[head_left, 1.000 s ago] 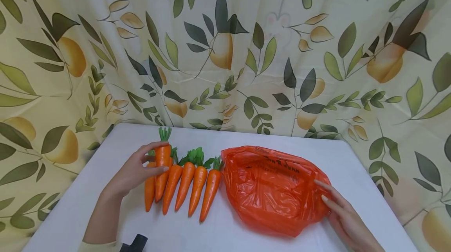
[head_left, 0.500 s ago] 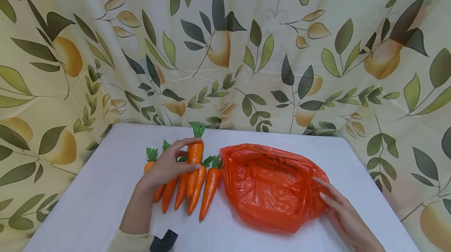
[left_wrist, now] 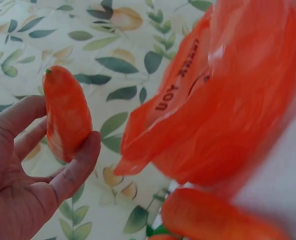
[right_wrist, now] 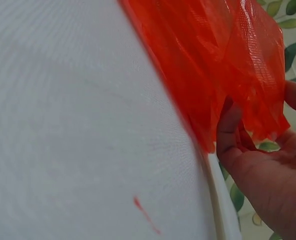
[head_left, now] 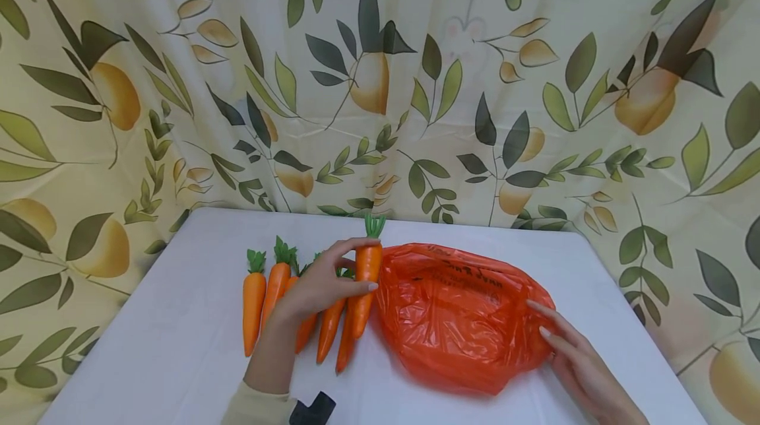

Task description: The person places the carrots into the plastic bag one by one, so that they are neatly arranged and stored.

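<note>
My left hand [head_left: 317, 286] holds an orange carrot [head_left: 369, 260] with a green top, thumb on one side and fingers on the other. In the left wrist view the held carrot [left_wrist: 67, 115] is up in the air, apart from the bag. A red plastic bag [head_left: 457, 319] with dark lettering lies right of it, its mouth spread. My right hand [head_left: 578, 359] grips the bag's right edge; the right wrist view has the bag's film [right_wrist: 258, 65] between thumb and fingers. Several more carrots [head_left: 254, 306] lie in a row, partly hidden by my left hand.
A white table [head_left: 178, 339] carries everything. Behind it hangs a curtain [head_left: 415, 115] patterned with leaves and fruit. In the left wrist view another carrot [left_wrist: 208, 212] lies just below the bag. A dark device [head_left: 313, 408] sits at my left wrist.
My left hand has carried the carrot rightward from the left end of the row to the bag's left edge. The right hand stays at the bag's right edge.
</note>
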`<state>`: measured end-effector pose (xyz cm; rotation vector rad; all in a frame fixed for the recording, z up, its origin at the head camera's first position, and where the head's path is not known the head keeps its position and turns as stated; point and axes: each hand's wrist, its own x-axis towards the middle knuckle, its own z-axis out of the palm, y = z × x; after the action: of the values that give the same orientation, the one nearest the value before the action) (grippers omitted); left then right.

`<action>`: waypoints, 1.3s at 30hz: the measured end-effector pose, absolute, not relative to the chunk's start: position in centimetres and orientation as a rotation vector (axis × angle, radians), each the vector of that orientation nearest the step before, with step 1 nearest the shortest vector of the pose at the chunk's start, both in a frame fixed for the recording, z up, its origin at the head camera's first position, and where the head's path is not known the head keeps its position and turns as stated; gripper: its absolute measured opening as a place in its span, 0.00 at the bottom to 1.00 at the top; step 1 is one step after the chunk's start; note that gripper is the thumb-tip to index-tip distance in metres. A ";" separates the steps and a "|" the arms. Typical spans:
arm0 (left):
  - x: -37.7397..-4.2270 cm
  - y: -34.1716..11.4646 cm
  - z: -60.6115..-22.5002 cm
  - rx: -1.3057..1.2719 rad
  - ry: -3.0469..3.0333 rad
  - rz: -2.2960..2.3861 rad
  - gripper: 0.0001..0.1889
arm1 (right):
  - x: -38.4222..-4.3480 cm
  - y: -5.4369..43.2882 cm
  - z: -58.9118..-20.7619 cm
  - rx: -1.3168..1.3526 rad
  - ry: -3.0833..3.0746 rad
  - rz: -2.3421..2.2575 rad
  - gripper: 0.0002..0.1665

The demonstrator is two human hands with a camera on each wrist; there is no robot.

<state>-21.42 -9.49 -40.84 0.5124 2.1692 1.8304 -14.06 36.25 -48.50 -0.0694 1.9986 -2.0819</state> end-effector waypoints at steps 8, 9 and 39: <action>-21.2 -7.1 -41.1 0.566 2.112 1.817 0.33 | -13.8 36.1 -48.6 -0.103 1.987 -2.096 0.32; -21.1 -6.9 -41.2 0.571 2.102 1.817 0.33 | -13.8 36.1 -48.6 -0.118 1.981 -2.101 0.32; -20.4 0.2 -42.6 0.679 2.084 1.508 0.28 | -13.5 35.7 -48.2 -0.118 1.971 -2.100 0.31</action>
<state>-20.44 0.19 -42.58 0.6788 2.0836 1.5077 -13.45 35.69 -48.19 -0.1180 1.9715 -2.1000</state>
